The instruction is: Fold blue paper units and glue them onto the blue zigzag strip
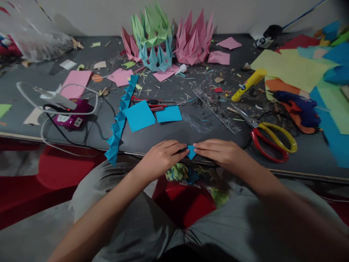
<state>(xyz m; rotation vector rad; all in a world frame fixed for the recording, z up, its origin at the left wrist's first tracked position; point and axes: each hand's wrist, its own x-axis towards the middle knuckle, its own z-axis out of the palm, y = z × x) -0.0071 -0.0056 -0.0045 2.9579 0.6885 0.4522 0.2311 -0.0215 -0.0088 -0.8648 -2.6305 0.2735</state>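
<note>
Head view, left hand (pixel 163 154) and right hand (pixel 222 153) pinching blue paper (pixel 192 153), illegibly labelled tube (pixel 249 85)

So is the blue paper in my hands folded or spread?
Folded: the blue paper makes a small point between left hand and right hand, unlike the flat blue sheet.

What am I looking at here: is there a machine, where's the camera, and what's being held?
There is no machine, just a person's two bare hands. The single picture comes from a camera worn on the head, looking forward and down. The left hand and right hand hold a small blue paper piece between their fingertips, near the edge of the dark table. Also on it are blue sheets, a folded blue strip, scissors, a clear ruler, a yellow tube and, towards the wall, spiky folded-paper shapes.
</note>
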